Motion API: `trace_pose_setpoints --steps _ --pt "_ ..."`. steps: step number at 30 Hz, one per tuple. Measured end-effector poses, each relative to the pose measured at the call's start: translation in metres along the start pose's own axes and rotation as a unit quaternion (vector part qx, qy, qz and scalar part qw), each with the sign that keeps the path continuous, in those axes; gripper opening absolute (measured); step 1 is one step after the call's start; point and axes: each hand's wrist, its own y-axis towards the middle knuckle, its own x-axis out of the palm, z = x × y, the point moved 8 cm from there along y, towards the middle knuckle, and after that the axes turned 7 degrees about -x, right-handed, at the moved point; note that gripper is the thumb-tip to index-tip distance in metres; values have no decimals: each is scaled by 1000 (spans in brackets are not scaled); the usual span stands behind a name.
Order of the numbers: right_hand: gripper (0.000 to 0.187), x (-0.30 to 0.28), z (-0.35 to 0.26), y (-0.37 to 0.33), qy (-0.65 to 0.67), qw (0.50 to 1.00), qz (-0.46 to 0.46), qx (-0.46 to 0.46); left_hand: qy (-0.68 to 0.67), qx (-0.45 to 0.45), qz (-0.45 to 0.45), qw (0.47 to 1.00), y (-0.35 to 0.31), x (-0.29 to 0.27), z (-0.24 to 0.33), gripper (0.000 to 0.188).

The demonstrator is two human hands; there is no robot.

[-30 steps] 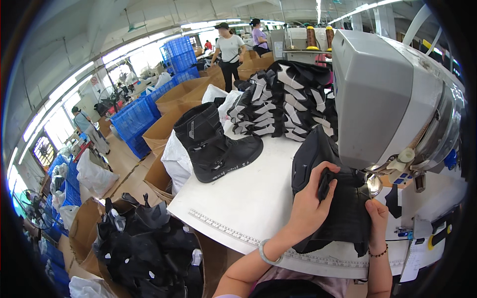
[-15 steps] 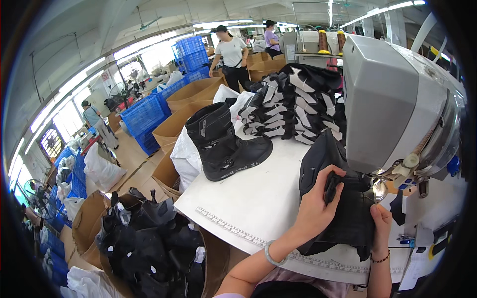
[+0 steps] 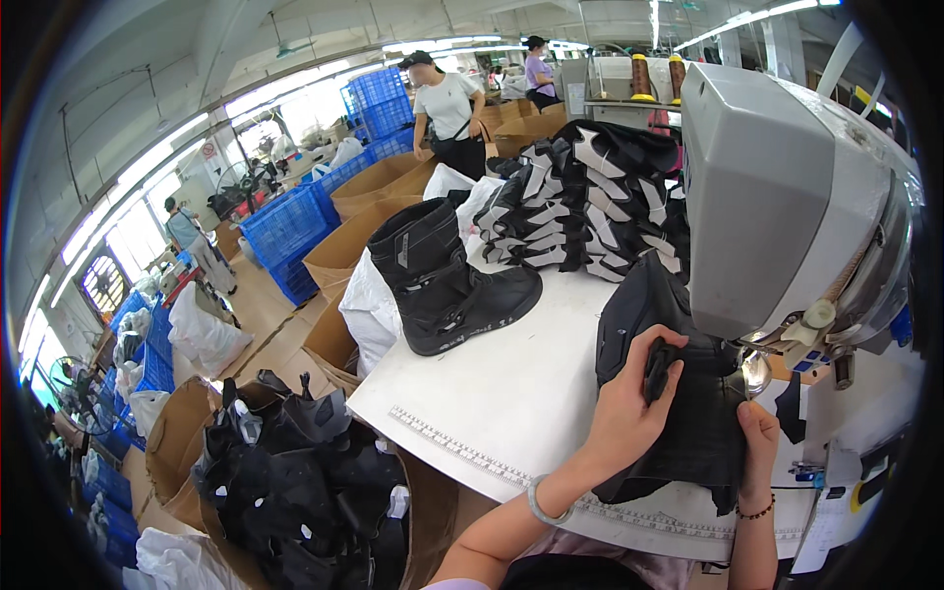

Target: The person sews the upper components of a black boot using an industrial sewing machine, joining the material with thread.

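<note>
A black boot upper [image 3: 688,433] lies under the needle area of the grey sewing machine [image 3: 767,197]. My left hand [image 3: 629,403] rests over its left part, thumb and fingers closed on a small black piece [image 3: 661,369]; whether that piece belongs to the upper I cannot tell. At the upper's right edge, just below the machine's shiny round metal part [image 3: 755,374], my right hand [image 3: 757,433] pinches the material between thumb and fingers. A finished-looking black boot [image 3: 447,280] stands upright on the white table [image 3: 472,393], left of my hands.
Stacked black and white shoe pieces [image 3: 590,202] fill the table's back. A cardboard box [image 3: 428,521] of black pieces stands at lower left. Beyond are blue crates [image 3: 285,231], more cardboard boxes [image 3: 383,182] and a standing person [image 3: 447,108]. A printed ruler strip [image 3: 462,450] follows the table's front edge.
My hands keep nearly the same hold on the upper; the whole view has shifted slightly. The person in the white shirt has leaned and moved a little to the left.
</note>
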Motion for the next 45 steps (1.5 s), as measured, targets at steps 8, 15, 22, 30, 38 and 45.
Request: trace_pose_setpoints --steps 8,15,22,30,38,45 --pt "30 3 0 -1 -3 1000 6 4 -25 -36 -13 999 -1 0 -3 25" --pt "31 -5 5 2 0 1000 0 -6 -36 -37 -42 998 1 5 -5 33" --pt "31 -1 5 1 -11 1000 11 10 -7 46 -139 989 -17 1 4 65" --pt "30 0 1 -1 11 1000 -4 23 -79 -49 484 870 -101 -282 -122 51" --pt "30 0 2 1 7 999 -20 29 -432 -237 653 576 -278 -487 -281 36" --pt "30 0 1 3 -8 1000 -9 21 -325 -191 664 645 -268 -488 -257 32"
